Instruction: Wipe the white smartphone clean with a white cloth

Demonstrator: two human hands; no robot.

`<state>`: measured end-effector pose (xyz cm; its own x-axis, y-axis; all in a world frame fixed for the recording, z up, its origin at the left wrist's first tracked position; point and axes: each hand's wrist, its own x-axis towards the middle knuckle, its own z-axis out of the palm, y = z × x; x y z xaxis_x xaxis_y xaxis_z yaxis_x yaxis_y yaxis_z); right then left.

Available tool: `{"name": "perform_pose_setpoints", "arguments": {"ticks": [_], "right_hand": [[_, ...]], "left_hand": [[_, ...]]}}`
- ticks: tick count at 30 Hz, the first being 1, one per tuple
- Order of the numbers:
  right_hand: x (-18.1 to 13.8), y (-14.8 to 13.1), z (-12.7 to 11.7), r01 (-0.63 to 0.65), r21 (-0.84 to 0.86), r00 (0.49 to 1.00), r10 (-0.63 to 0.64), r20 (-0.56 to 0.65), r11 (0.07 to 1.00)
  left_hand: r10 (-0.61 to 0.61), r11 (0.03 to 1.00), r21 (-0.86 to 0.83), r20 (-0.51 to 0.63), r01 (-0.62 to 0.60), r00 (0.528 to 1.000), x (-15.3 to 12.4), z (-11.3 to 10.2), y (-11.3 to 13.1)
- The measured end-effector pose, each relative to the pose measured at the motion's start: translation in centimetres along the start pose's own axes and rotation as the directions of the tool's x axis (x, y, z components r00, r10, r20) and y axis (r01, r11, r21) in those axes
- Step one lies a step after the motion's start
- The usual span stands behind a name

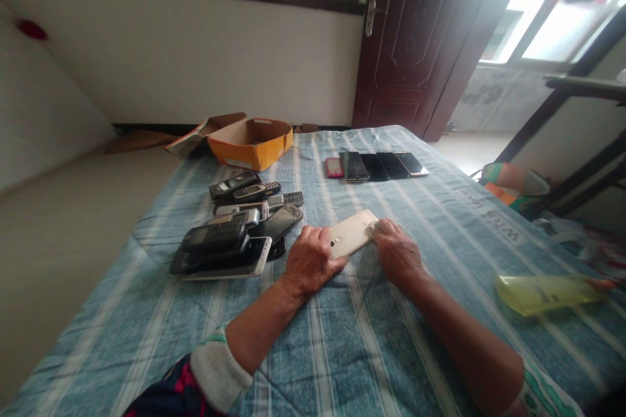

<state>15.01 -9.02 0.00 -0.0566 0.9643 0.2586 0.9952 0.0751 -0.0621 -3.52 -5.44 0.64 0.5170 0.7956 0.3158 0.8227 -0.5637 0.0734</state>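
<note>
A gold smartphone [353,233] lies back side up on the striped cloth, slightly tilted across the view. Its left end is gripped by my left hand [312,258], thumb along the near edge and fingers over the far side. At the right end, my right hand [395,249] has its fingers bent together against the phone's back. A small pale bit shows under those fingertips, too indistinct to name. Left of my left hand is a heap of old mobile phones [215,238], with a white-edged smartphone [257,259] at its near side.
Behind the heap stands an open orange cardboard box [259,150]. Farther back, several dark smartphones [374,167] lie in a row beside a small pink-edged item [334,167]. A yellow translucent object [542,293] rests at right on the blue striped bed cover [313,365].
</note>
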Motion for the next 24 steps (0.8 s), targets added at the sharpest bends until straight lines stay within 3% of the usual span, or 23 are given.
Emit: {"name": "perform_pose_setpoints", "arguments": {"ticks": [4, 6, 12, 14, 19, 21, 24], "right_hand": [[-1.1, -2.2, 0.5, 0.197, 0.031, 0.980, -0.195, -0.047, 0.980], [-1.1, -2.5, 0.5, 0.231, 0.045, 0.973, -0.230, -0.036, 0.972], [0.6, 0.2, -0.2, -0.025, -0.015, 0.997, 0.026, 0.067, 1.000], [0.4, 0.0, -0.2, -0.013, -0.016, 0.999, 0.014, 0.041, 1.000], [-0.9, -2.4, 0.4, 0.206, 0.066, 0.978, -0.203, -0.054, 0.976], [-0.7, -2.0, 0.4, 0.193, 0.081, 0.980, -0.189, -0.058, 0.978], [0.2, 0.2, 0.4, 0.080, 0.132, 0.994, -0.069, -0.087, 0.988]], "left_hand": [[0.006, 1.000, 0.010, 0.006, -0.006, 1.000, 0.0, 0.2, -0.1], [0.009, 1.000, 0.017, 0.010, -0.009, 1.000, 0.0, 0.3, -0.1], [0.008, 1.000, 0.021, 0.004, -0.008, 1.000, 0.1, 0.3, -0.2], [0.012, 1.000, 0.018, 0.000, -0.012, 1.000, 0.1, 0.2, -0.2], [0.037, 0.999, 0.021, -0.015, -0.037, 0.999, 0.1, 0.2, -0.3], [0.037, 0.999, 0.020, -0.010, -0.037, 0.999, 0.0, 0.2, -0.3], [0.036, 0.999, 0.014, 0.007, -0.036, 0.999, 0.0, 0.1, -0.3]]}}
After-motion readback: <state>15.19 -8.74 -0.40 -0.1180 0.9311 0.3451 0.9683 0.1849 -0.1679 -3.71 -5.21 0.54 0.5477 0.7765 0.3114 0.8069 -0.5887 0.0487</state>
